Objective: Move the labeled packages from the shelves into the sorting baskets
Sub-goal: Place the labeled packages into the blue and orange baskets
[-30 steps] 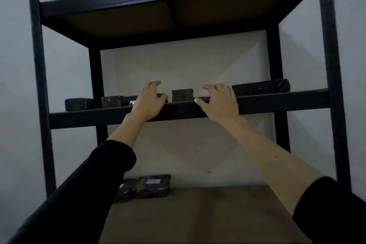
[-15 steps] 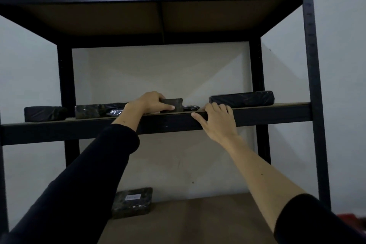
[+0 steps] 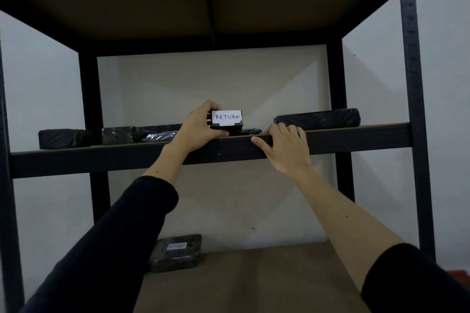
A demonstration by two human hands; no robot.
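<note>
My left hand (image 3: 197, 126) grips a small black package (image 3: 230, 129) tilted up on the middle shelf (image 3: 356, 136), its white label reading RETURN facing me. My right hand (image 3: 284, 148) rests on the shelf's front beam just right of it, fingers spread over the edge. More black-wrapped packages lie on this shelf: one at the far left (image 3: 62, 138), a flat one (image 3: 140, 133) beside my left wrist, a long one (image 3: 318, 119) at the right. A thin dark item (image 3: 251, 131) lies behind the held package.
The black metal rack has uprights at the right (image 3: 417, 109) and left. On the lower wooden shelf (image 3: 254, 277) a labeled black package (image 3: 178, 251) sits at the back left. A red object (image 3: 457, 274) peeks in at the lower right edge.
My left hand has closed round the small package and tipped it up, so its RETURN label now faces me. My right hand stays on the shelf beam.
</note>
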